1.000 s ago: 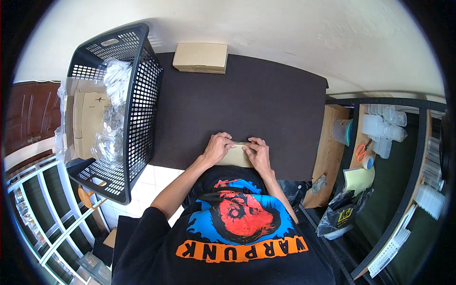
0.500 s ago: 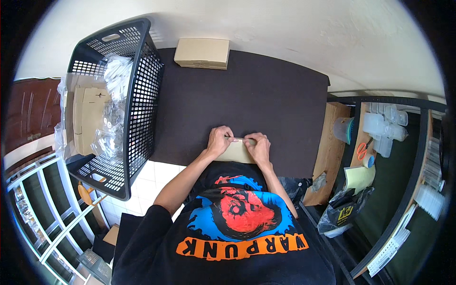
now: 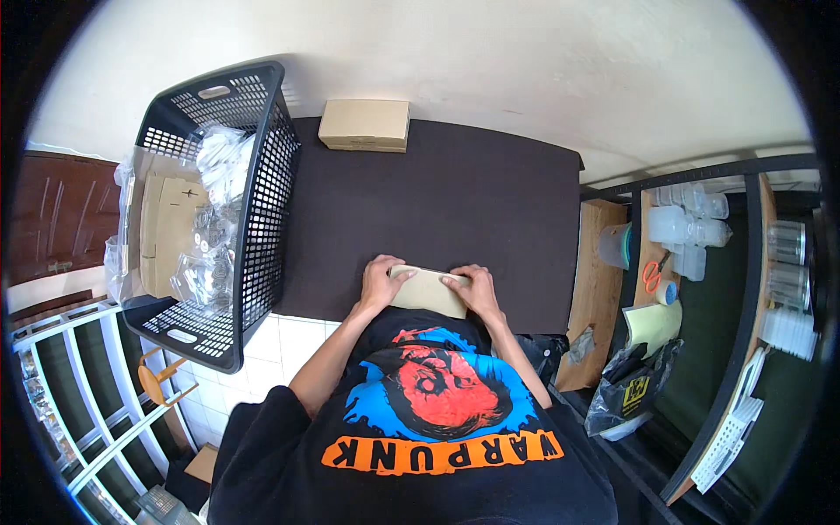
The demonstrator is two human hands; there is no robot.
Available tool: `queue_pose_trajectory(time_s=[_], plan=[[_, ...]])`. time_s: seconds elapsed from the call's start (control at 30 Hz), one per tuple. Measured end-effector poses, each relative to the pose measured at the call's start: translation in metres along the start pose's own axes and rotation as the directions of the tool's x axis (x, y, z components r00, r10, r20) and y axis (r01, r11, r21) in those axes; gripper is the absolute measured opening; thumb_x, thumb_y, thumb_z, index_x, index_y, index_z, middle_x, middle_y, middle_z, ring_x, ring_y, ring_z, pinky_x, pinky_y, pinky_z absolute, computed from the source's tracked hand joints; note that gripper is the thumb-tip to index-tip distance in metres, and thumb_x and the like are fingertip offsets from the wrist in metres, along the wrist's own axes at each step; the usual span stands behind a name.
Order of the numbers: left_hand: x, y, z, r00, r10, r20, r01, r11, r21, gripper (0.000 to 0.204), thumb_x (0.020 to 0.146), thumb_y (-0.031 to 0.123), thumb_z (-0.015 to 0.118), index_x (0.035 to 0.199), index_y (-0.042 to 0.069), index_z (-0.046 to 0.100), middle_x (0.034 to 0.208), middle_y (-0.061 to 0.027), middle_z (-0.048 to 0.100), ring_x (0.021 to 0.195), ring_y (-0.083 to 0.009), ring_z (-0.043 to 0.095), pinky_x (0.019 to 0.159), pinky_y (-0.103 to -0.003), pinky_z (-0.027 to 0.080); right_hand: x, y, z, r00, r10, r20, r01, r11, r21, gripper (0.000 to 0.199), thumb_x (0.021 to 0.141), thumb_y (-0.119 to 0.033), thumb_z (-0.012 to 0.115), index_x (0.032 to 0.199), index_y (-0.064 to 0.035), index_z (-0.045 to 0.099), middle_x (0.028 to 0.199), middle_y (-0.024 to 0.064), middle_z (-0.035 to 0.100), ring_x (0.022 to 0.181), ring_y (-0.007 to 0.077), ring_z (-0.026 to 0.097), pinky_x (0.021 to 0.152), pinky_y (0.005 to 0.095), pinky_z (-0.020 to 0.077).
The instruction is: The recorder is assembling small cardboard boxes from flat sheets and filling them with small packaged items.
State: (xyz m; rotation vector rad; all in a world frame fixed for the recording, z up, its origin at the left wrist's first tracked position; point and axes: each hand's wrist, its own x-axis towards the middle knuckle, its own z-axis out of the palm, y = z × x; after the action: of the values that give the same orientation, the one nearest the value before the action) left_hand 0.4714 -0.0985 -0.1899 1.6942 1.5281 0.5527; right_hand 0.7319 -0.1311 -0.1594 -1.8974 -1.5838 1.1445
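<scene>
Just below the middle of the frame, between left hand (image 3: 381, 283) and right hand (image 3: 476, 290), a tan carton (image 3: 427, 293), with its long axis across the frame, dipping slightly toward the right. To the right of the left hand, to the left of the right hand; touching both, with no clear advantage in nearness to either. Pinched at the left end by the left hand, with the thumb on the upward face near the far corner; pinched at the right end by the right hand in much the same way. Impossible to tell how far under the other fingers reach. Just below in the frame, close beside the carton's near edge, a black shirt (image 3: 350, 398). Beyond the far edge, a dark table (image 3: 437, 197). Toward the left of the frame, a black basket (image 3: 271, 166) with clear bags (image 3: 224, 164) inside. Farthest, above and left of the frame's middle, by the wall (image 3: 525, 70), a tan box (image 3: 364, 122), well apart from both hands.
</scene>
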Motion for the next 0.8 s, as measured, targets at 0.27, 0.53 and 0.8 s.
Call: queue_pose_trajectory(time_s=[0.27,0.53,0.8], plan=[[0.01,0.022,-0.019,0.989,-0.096,0.115,0.138,0.883,-0.449,0.078,0.09,0.021,0.088,0.154,-0.003,0.051,0.141,-0.0259,0.066,0.132,-0.0339,0.065,0.111,-0.042,0.052,0.007,-0.038,-0.024,0.997,-0.064,0.036,0.069,0.989,-0.134,0.053,0.095,-0.049,0.078,0.091,0.0035,0.081,0.074,0.0231,0.074,0.065,0.0317,0.071,0.066,0.0427,0.0551],[0.042,0.085,-0.082,0.996,0.078,0.043,-0.056,0.92,-0.388,0.052,0.115,0.038,0.049,0.153,0.002,0.056,0.137,-0.0212,0.071,0.129,-0.0227,0.065,0.112,-0.035,0.048,0.001,-0.112,-0.062,0.956,-0.033,-0.292,0.051,0.997,0.057,0.048,0.095,-0.043,0.081,0.085,0.0039,0.081,0.065,0.0083,0.072,0.061,0.0121,0.065,0.059,0.0323,0.0512],[0.014,0.129,-0.123,0.996,0.06,0.067,-0.017,0.857,-0.516,0.05,0.112,0.03,0.059,0.157,0.009,0.053,0.135,-0.0128,0.07,0.126,-0.0183,0.063,0.109,-0.036,0.049,-0.025,-0.141,-0.07,0.946,0.137,-0.295,0.045,0.843,0.536,0.036,0.104,-0.032,0.073,0.099,0.0028,0.082,0.088,0.0041,0.077,0.085,0.0101,0.065,0.081,0.0305,0.0521]])
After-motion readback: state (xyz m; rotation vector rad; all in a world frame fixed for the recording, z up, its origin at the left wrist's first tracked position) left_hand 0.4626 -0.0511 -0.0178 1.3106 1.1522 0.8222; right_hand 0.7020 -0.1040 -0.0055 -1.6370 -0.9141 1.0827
